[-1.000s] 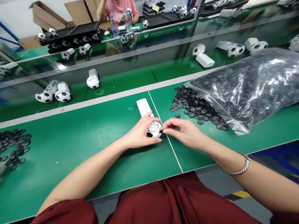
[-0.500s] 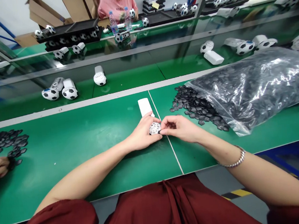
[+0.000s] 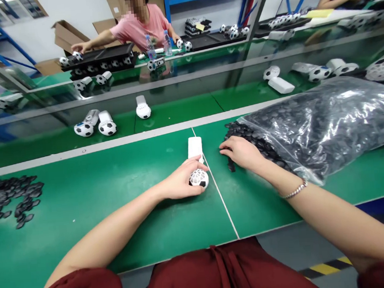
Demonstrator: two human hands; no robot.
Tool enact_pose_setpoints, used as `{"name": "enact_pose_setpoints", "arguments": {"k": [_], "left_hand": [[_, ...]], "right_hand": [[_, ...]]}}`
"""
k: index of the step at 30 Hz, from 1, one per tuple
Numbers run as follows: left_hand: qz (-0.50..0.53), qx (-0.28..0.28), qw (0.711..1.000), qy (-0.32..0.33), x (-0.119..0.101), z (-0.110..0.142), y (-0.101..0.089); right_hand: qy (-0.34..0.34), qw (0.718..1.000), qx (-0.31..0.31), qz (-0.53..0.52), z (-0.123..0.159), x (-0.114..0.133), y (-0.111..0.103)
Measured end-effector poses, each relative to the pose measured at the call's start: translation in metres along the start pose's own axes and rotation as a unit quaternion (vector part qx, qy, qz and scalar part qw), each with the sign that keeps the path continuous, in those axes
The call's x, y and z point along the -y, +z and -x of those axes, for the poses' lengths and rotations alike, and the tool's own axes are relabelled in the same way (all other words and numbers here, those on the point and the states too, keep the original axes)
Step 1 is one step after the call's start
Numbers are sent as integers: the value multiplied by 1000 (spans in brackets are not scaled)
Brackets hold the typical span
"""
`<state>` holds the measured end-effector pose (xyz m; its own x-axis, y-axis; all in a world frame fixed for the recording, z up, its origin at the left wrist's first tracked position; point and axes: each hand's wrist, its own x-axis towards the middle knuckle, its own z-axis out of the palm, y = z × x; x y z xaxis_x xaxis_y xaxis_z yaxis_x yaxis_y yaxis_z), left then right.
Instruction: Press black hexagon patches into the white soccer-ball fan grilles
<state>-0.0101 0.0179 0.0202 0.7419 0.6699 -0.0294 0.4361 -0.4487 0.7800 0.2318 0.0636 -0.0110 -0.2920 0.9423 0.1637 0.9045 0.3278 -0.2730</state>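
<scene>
My left hand (image 3: 179, 181) grips a white ball-headed fan (image 3: 197, 166) lying on the green bench; its lattice head faces me and its white handle points away. My right hand (image 3: 242, 152) rests palm down on a heap of small black pieces (image 3: 245, 134) spilled from a clear plastic bag (image 3: 329, 121). Its fingers touch the pieces; whether it holds one is hidden.
Another pile of black pieces (image 3: 7, 198) lies at the far left. Finished soccer-ball fans (image 3: 95, 125) lie on the conveyor belt beyond a grey rail. A person in a pink shirt (image 3: 139, 24) works at black trays (image 3: 98, 58) across the line.
My right hand left the fan's head and moved right and away onto the black pieces. The other person's hand at the left edge is gone. The camera tilted up.
</scene>
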Motion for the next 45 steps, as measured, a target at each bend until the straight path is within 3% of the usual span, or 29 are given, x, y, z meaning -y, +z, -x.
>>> {"name": "enact_pose_setpoints", "arguments": {"k": [7,12,17,22,28,35,40,45], "left_hand": [[-31,-105,989,-100,2,7,11],[-23,-58,996,-70,5,14,-8],[-44,-28,998,-34,13,18,-26],[-34,-47,997,-41,13,18,-21],[-29,-101,992,-72,7,14,-10],[-29,-125,989,-70,7,13,-6],[-33,-165,983,-77,8,10,0],[-64,-191,978,-61,9,9,8]], "right_hand": [[-17,997,47,-57,6,-5,3],[-46,988,67,-134,17,8,-8],[-75,950,98,-287,28,44,-14],[-137,940,82,-303,26,67,-10],[-233,925,63,-294,13,72,-3],[-218,925,79,-302,10,73,1],[-183,920,77,-339,7,74,5],[-136,932,100,-322,3,70,11]]}}
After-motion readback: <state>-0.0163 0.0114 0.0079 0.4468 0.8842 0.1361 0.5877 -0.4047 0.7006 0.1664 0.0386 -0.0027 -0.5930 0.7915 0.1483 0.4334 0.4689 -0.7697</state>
